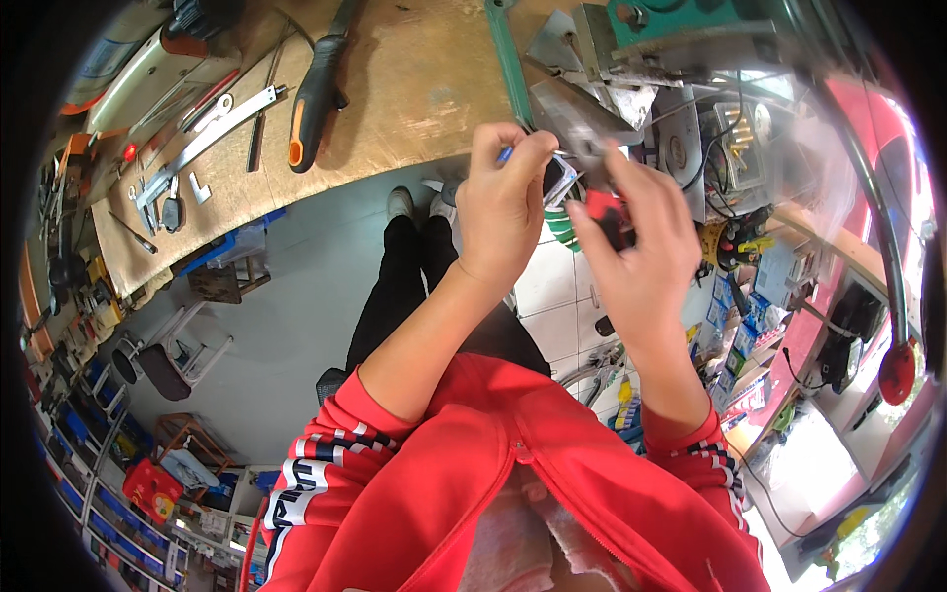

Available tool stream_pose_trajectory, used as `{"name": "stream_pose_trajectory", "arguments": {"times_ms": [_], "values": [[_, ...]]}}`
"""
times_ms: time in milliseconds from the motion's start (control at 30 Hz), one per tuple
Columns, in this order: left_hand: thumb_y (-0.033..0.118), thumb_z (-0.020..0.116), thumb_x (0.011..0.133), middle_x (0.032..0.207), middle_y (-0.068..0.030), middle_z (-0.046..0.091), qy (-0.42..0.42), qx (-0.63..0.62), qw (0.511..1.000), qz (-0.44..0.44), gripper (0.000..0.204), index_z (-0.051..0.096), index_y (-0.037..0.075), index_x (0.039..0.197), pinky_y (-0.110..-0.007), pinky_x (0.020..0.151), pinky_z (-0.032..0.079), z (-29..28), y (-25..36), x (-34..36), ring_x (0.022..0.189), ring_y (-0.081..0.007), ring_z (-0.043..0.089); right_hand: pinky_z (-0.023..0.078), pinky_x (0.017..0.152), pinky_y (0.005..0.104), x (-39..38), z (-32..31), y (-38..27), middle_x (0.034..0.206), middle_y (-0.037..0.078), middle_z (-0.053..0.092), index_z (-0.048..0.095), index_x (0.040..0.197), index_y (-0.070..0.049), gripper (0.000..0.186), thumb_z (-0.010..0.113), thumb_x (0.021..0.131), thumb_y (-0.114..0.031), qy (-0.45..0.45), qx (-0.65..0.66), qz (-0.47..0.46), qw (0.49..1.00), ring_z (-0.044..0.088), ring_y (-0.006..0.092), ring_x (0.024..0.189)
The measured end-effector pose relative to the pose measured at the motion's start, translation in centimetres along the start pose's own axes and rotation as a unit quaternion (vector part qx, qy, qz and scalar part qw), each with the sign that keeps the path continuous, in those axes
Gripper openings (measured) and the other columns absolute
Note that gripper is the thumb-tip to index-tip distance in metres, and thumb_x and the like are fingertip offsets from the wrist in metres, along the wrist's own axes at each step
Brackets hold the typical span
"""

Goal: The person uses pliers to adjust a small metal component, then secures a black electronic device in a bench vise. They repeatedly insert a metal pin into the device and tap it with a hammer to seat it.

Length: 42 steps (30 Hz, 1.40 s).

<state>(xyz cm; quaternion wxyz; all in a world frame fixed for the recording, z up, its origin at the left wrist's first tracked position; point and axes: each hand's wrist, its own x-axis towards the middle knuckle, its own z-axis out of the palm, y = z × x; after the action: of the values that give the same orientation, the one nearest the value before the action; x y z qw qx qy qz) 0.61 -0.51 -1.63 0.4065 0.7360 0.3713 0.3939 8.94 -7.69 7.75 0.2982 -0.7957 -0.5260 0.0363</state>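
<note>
My left hand (503, 202) is raised in front of me with thumb and forefinger pinched on a thin blue-tipped thing (505, 154) at the edge of the wooden workbench (414, 89). My right hand (641, 237) is closed on a small black and red tool (604, 209) right beside it, the fingers of both hands nearly touching. Between them sits a small black and white part (558, 184), partly hidden. A grey metal piece (577, 118) juts out just above the hands. Red sleeves cover both forearms lower down.
On the bench lie an orange-and-black-handled tool (314, 99), silver wrenches (212, 133) and small metal bits. A green vise (681, 25) stands at the upper right above cluttered wiring. A red vehicle part (893, 168) is at the right; stools (158, 360) stand on the grey floor.
</note>
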Motion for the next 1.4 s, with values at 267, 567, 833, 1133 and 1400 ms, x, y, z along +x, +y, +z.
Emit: {"name": "stream_pose_trajectory", "arguments": {"times_ms": [267,567,833,1133,1400], "values": [[0.001,0.062,0.08,0.089,-0.0079,0.049,-0.018,-0.016,1.0,-0.012,0.019,0.06,0.012,0.095,-0.036,0.051,0.046,0.2,0.4,-0.5,0.058,-0.0262,0.057,0.049,0.067,0.0324,-0.2,0.9,0.6,0.094,0.014,0.062,0.055,0.118,0.002,0.055,0.076,0.068,-0.008,0.011,-0.004,-0.016,1.0,0.059,0.0271,0.079],[0.003,0.057,0.088,0.089,-0.0085,0.052,-0.012,-0.047,0.998,-0.039,0.006,0.061,0.004,0.092,-0.028,0.065,0.044,-0.5,0.3,0.3,0.077,-0.021,0.053,0.049,0.068,0.0312,-1.4,0.8,1.3,0.096,0.014,0.063,0.057,0.115,0.0,0.053,0.077,0.068,-0.008,0.069,0.069,0.007,0.995,0.06,0.0258,0.08],[-0.001,0.062,0.081,0.092,-0.0095,0.05,0.001,-0.012,1.0,0.01,0.02,0.06,0.011,0.097,-0.035,0.052,0.047,0.1,-0.4,0.0,0.06,-0.027,0.058,0.049,0.068,0.0323,-1.1,0.7,1.3,0.098,0.014,0.061,0.058,0.115,-0.002,0.054,0.077,0.065,-0.009,0.078,0.043,-0.028,0.996,0.06,0.0267,0.079],[-0.004,0.06,0.079,0.09,-0.0093,0.049,0.0,0.009,1.0,0.022,0.022,0.06,0.01,0.096,-0.034,0.051,0.046,-0.1,-0.2,0.1,0.057,-0.0254,0.057,0.046,0.078,0.0357,-0.4,0.1,0.0,0.105,0.016,0.057,0.056,0.115,0.004,0.056,0.078,0.065,-0.006,0.125,0.03,-0.074,0.989,0.056,0.0292,0.094],[-0.004,0.061,0.078,0.089,-0.009,0.05,0.007,0.003,1.0,0.021,0.023,0.06,0.011,0.095,-0.035,0.05,0.046,-0.2,-0.1,0.0,0.058,-0.0256,0.058,0.05,0.065,0.0296,0.0,1.0,0.5,0.101,0.012,0.057,0.059,0.116,-0.003,0.055,0.078,0.064,-0.008,0.162,0.051,-0.086,0.982,0.059,0.0226,0.078]]}}
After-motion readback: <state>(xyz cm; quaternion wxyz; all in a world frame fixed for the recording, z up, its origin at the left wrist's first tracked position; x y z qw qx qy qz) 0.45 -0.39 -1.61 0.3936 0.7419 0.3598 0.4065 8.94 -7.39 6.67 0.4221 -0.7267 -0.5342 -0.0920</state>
